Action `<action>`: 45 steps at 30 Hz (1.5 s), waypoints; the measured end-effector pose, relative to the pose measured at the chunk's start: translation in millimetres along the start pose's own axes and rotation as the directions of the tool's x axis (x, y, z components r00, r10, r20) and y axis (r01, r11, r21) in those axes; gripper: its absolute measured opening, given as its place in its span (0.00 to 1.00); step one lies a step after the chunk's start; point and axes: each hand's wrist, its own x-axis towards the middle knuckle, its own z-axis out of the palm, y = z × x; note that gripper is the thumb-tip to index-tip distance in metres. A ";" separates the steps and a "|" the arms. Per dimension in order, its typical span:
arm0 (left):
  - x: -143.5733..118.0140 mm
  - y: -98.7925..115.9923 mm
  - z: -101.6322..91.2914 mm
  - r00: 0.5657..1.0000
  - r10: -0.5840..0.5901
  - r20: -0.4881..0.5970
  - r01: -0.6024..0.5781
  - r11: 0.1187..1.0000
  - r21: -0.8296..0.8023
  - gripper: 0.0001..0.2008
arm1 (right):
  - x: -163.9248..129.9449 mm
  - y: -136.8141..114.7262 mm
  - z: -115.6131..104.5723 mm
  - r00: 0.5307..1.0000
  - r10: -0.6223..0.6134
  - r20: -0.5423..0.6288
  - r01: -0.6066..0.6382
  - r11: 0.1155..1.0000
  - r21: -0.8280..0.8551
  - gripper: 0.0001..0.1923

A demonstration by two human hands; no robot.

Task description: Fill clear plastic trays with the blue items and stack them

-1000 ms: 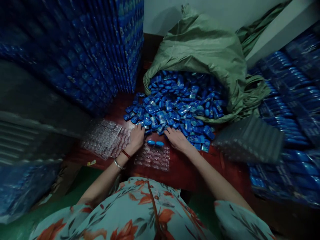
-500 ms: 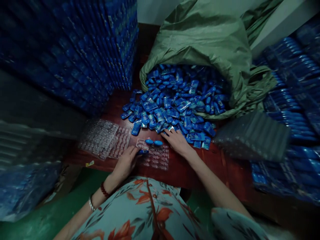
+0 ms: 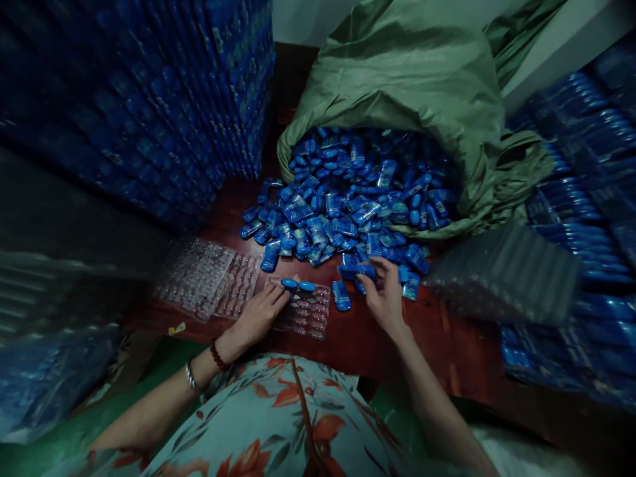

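Observation:
A clear plastic blister tray lies on the red table in front of me, with two blue pieces set in its far row. My left hand rests on the tray's left edge, fingertips by those pieces; whether it grips anything is hidden. My right hand is lifted just right of the tray and pinches a blue piece. One loose blue piece lies between tray and hand. A heap of blue pieces spills from a green sack.
More clear trays lie left of the working tray. Tall stacks of filled blue packs stand at the left, and more at the right. A stack of clear trays sits at the right. The floor below is green.
My left hand came back from the heap to the tray's left edge. My right hand lifted off the heap's edge holding a blue piece. One piece now lies beside the tray.

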 end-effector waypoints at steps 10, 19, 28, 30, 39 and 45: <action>-20.3 -4.7 18.2 0.995 0.067 -0.069 -0.068 0.998 -0.006 0.18 | -71.9 -25.0 49.2 0.967 -0.190 0.171 0.193 0.981 0.003 0.18; -8.7 6.7 7.5 0.999 0.006 0.043 -0.004 0.998 -0.061 0.18 | -43.6 -62.9 49.3 0.779 -0.222 0.587 0.502 0.782 -0.369 0.18; 10.8 5.3 -6.2 0.987 0.024 0.158 -0.010 0.996 -0.094 0.18 | -26.4 -87.6 52.5 0.754 -0.098 0.649 0.451 0.796 -0.403 0.17; 6.9 6.5 -1.6 0.991 0.000 0.133 0.010 0.997 -0.076 0.18 | -26.1 -86.5 51.2 0.757 -0.096 0.646 0.439 0.807 -0.394 0.18; 8.0 9.8 3.2 0.996 -0.019 0.082 0.022 0.999 -0.035 0.16 | -20.5 -84.4 36.3 0.749 -0.063 0.660 0.412 0.824 -0.388 0.19; 9.1 12.4 4.3 0.998 -0.032 0.052 0.035 0.998 -0.055 0.19 | -16.5 -91.2 45.0 0.757 0.008 0.654 0.422 0.758 -0.498 0.19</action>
